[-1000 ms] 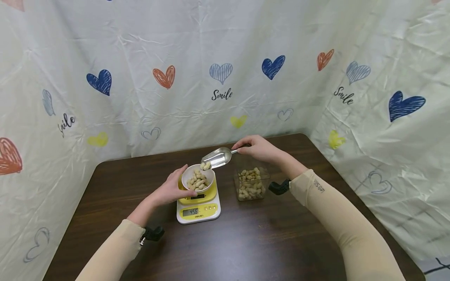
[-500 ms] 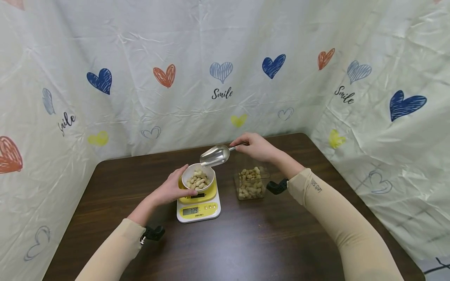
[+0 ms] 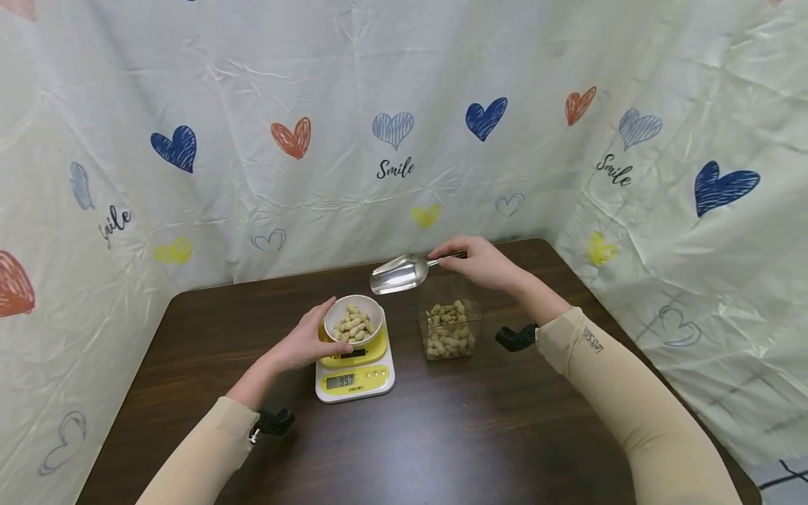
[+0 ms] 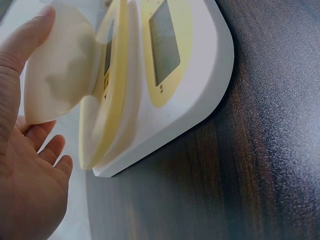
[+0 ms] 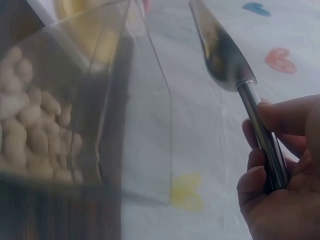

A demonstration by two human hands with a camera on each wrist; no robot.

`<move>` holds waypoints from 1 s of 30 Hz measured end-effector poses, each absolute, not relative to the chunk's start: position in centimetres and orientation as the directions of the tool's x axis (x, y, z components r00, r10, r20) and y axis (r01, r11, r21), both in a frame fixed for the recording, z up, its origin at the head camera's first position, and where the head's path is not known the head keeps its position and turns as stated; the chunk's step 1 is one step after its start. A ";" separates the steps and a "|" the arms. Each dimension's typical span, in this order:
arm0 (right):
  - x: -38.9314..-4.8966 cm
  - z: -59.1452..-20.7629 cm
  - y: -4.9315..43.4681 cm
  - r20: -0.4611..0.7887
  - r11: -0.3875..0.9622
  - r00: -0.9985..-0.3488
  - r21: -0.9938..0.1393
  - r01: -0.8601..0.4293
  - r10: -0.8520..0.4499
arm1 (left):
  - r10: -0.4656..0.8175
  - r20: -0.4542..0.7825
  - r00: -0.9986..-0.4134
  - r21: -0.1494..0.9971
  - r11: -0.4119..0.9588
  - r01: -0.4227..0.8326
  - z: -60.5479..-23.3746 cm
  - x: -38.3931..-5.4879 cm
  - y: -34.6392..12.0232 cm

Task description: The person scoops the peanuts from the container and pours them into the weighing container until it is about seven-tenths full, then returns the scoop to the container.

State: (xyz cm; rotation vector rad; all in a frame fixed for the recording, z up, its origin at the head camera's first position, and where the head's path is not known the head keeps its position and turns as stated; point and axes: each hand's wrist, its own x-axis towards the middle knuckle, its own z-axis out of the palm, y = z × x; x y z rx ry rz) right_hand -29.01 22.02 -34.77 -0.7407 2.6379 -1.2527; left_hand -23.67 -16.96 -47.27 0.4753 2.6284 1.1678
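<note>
A white bowl [image 3: 336, 327] of unshelled peanuts [image 3: 355, 324] stands on the yellow platform of a kitchen scale [image 3: 377, 393]. My left hand [image 3: 307, 341] holds the bowl, thumb on its near side and fingers around its left side. The scale's display [image 3: 341, 381] appears to read 957. Up and to the right of the bowl, my right hand [image 3: 482, 263] grips a metal scoop [image 3: 400, 273] by its handle [image 5: 262, 135]. No peanuts show in the scoop. Its mouth points left, apart from the bowl.
A clear plastic box [image 3: 477, 330] partly filled with peanuts stands to the right of the scale, below the right hand. The dark wooden table [image 3: 435, 442] ends at a white hanging sheet [image 3: 334, 231] printed with hearts.
Peanuts in the scoop's mouth a second ago have gone into the bowl. The scoop has moved right, away from the bowl. The display's number has risen; the left hand stays put.
</note>
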 end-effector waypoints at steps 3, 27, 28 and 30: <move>-28.7 -34.4 23.2 0.105 0.527 -0.884 -0.768 -0.364 -0.456 | 0.378 -0.077 -0.923 0.753 0.629 0.195 -47.3 -23.6 -17.0; -26.5 -32.5 29.7 0.158 0.717 -0.864 -0.498 -0.487 -0.478 | 0.382 -0.081 -0.921 0.771 0.609 0.185 -47.1 -23.3 -16.7; -26.5 -32.6 29.5 0.157 0.723 -0.855 -0.473 -0.504 -0.494 | 0.382 -0.080 -0.921 0.770 0.610 0.186 -47.2 -23.3 -16.7; -26.5 -32.9 29.2 0.150 0.731 -0.840 -0.429 -0.530 -0.521 | 0.380 -0.078 -0.922 0.771 0.609 0.185 -47.2 -23.3 -16.7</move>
